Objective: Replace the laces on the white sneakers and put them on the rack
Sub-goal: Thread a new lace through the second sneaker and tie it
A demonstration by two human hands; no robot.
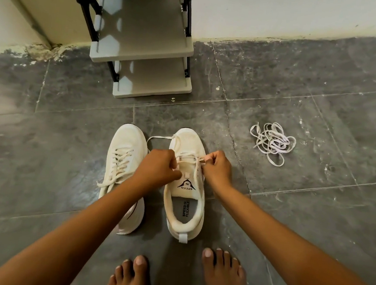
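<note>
- The left sneaker [124, 159] is sitting laced on the tiled floor [312, 221], toe pointing to twelve o'clock, its loose lace ends trailing toward seven o'clock; it is probably waiting its turn.
- The rack [143, 47] is standing at twelve o'clock from the shoes, against the wall, its shelves showing no shoe yet.
- The left hand [157, 169] is curling its fingers and pinching the lace [188, 158] at the nine o'clock side of the eyelets, seemingly to steady or draw it.
- The right sneaker [185, 201] is lying just beside its partner, only its lowest eyelets threaded, with a lace loop straying over the toe.
- The right hand [216, 170] is pinching the other lace run at the three o'clock side, fingers closed on it.
- A tangled pile of laces [272, 141] is lying well apart at two o'clock, out of the working area.
- Bare feet [222, 279] are resting at six o'clock.
</note>
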